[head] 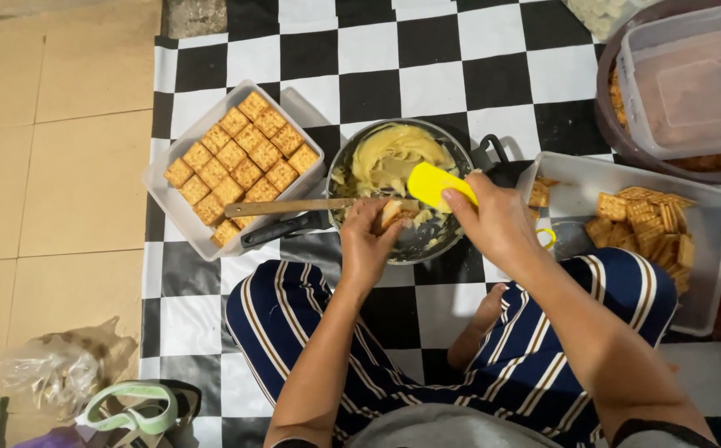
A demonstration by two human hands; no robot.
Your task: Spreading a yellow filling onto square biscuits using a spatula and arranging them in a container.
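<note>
The person sits cross-legged in striped trousers (493,357) on a black-and-white checked mat (377,58), both arms reaching forward over a dark pan (427,241). The left hand (366,241) pinches a square cracker (392,214) between thumb and fingers, holding it just above the pan's near side. The right hand (497,222) is closed around the handle of a yellow spatula (435,184), whose blade points toward the cracker and the pale yellow cream (393,158) heaped at the far side of the pan. A wooden-handled tool (286,207) rests across the pan's left rim.

To spread well, it seems best to keep the cracker level and gripped only by its edges, so the fingers stay out of the cream, and to draw the blade flat across the top in one light stroke; pressing hard would likely snap the cracker. Working over the pan lets drips fall back in.

Left of the pan, a white tray (179,217) holds neat rows of crackers (240,158). To the right, a second tray (713,257) holds a loose pile of crackers (646,224), with a lidded plastic tub (684,75) beyond it
</note>
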